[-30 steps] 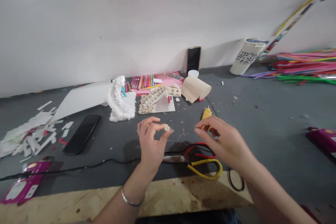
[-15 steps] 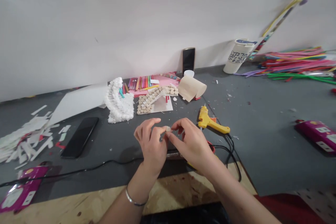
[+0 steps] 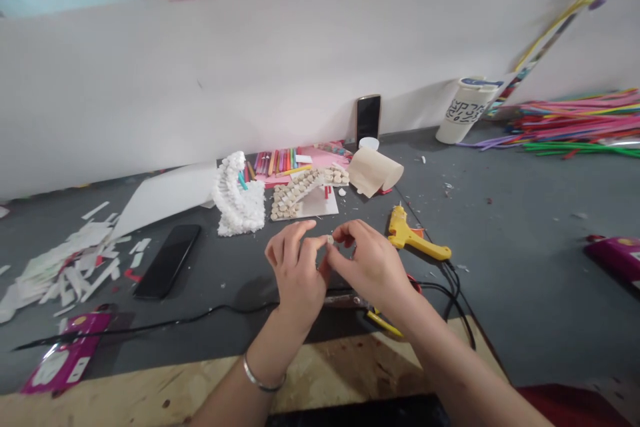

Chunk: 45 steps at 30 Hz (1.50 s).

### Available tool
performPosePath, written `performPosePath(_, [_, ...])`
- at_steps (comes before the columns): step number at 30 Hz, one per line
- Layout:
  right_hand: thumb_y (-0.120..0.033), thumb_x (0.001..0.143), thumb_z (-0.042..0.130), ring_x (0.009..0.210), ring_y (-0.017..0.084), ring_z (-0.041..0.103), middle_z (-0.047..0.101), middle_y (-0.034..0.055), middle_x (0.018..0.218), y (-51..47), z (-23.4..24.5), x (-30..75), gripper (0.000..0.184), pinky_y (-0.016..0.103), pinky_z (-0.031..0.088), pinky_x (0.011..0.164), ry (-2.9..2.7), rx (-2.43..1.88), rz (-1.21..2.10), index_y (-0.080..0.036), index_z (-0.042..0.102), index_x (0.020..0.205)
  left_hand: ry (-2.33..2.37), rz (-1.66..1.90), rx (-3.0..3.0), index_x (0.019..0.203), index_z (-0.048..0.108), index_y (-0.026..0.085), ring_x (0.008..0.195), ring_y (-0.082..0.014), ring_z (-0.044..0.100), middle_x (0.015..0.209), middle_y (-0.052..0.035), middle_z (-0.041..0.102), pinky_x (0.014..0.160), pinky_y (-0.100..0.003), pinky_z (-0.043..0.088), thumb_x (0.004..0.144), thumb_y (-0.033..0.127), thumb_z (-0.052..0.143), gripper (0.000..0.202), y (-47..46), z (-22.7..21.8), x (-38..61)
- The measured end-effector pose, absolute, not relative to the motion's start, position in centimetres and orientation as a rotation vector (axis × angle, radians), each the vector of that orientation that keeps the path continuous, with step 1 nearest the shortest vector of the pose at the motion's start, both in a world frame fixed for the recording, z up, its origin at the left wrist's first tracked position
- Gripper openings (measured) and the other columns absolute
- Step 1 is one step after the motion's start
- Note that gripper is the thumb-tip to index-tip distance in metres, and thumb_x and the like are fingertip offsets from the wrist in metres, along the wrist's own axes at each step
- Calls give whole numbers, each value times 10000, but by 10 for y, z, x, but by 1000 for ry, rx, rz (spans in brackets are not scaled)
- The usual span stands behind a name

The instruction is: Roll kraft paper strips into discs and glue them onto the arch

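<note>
Between the fingertips of both hands is a small beige disc [image 3: 329,240], much like the pieces on the model behind it. My left hand [image 3: 299,267] pinches it from the left. From the right, the thumb and forefinger of my right hand [image 3: 371,260] close on it too. Just beyond them is a small model staircase [image 3: 304,191] covered in beige discs on a white base. To its left is a white, fluffy-looking curved model [image 3: 237,197]. A yellow glue gun [image 3: 417,237] lies right of my right hand. Scissors with yellow handles [image 3: 383,323] are partly hidden under my right wrist.
A black phone [image 3: 167,261] and white paper strips [image 3: 75,267] lie at left. Markers [image 3: 277,161], a curled beige sheet [image 3: 375,170], an upright phone [image 3: 369,119] and a tumbler [image 3: 465,112] stand or lie toward the wall. Black cables [image 3: 450,293] trail at the right.
The whole view has shifted slightly, so things appear a little farther right. Both hands stay together at the small disc, with no clear change in hold.
</note>
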State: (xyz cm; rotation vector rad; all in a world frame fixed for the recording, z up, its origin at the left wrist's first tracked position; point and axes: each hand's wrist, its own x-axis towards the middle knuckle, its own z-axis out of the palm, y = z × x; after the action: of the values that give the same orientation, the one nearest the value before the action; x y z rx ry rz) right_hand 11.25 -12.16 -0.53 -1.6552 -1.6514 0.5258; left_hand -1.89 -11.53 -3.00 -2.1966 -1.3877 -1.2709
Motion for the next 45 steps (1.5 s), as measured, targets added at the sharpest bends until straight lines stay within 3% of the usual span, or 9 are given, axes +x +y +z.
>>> performPosePath(6, [-329,802,577,777,189,620,676,43,863,-86,-7,116,140,278,404,659,-1822,-1721,356,-196,598,839,-1501,-1190,-2399,1184,561,192,1178,-259,509,1225,-111,595,1015,-423,383,872,310,621,339,-105,-33,-55])
performPosePath(13, [-308,802,567,886,204,643,712,62,968,-31,-24,96,155,273,418,679,-2036,-1797,249,-186,644,859,-1640,-1009,-2551,1149,537,180,1123,-261,562,1155,-117,614,976,-441,471,890,259,556,271,-69,-65,-112])
performPosePath(17, [-323,814,549,906,221,649,716,75,1002,-11,-30,85,202,281,429,669,-2157,-1853,223,-182,661,906,-1640,-867,-2616,1114,530,148,1159,-275,549,1187,-155,595,997,-449,470,883,185,524,234,-56,-78,-121])
performPosePath(22, [-363,819,556,865,224,657,711,77,977,4,-36,80,224,282,428,647,-2269,-1876,194,-183,650,913,-1622,-809,-2671,1149,515,139,1241,-287,505,1255,-181,555,1035,-479,451,895,206,511,263,-51,-87,-121])
performPosePath(45, [-343,793,552,872,301,663,698,139,971,25,-41,63,234,342,462,636,-2404,-1942,254,-168,672,891,-1843,-806,-2721,1255,465,138,1392,-290,387,1471,-198,399,1092,-449,425,868,223,583,414,-47,-92,-117])
